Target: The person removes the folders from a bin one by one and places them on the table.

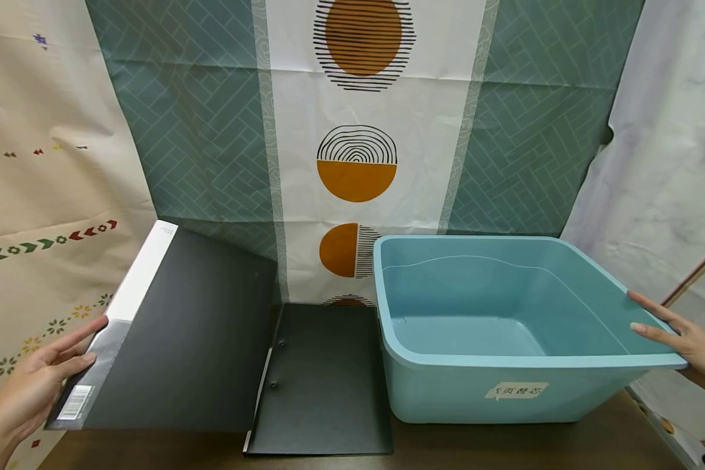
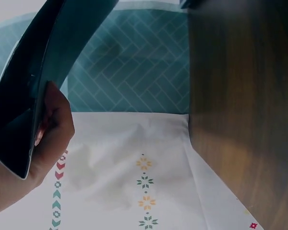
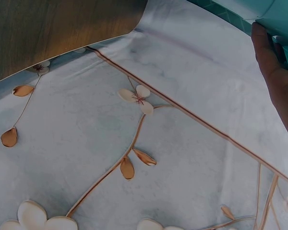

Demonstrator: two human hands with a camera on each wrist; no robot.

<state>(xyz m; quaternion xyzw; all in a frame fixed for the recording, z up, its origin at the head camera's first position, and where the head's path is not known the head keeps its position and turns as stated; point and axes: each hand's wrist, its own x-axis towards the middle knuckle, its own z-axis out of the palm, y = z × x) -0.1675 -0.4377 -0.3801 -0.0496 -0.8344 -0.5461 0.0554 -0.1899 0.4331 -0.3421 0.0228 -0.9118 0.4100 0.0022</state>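
At the left, my left hand [image 1: 32, 385] grips a black file folder [image 1: 194, 339] by its spine, fingers on one side and thumb on the other. The spine carries a white strip, a clear sleeve and a barcode label. In the left wrist view the folder [image 2: 19, 103] stands partly spread, its dark inside showing. A second flat black folder-like panel [image 1: 329, 385] with two small rivets lies on the table beside it. My right hand [image 1: 690, 346] holds the right rim of a light blue plastic tub [image 1: 446, 391]; in the right wrist view its fingers [image 3: 271, 67] reach the tub's edge.
The brown wooden table [image 1: 170, 450] runs under everything. A patterned cloth [image 1: 358, 104] hangs behind, with a cream cloth [image 1: 41, 196] at left and a pale floral one [image 1: 658, 170] at right. A paper label [image 1: 517, 390] is stuck on the tub's front.
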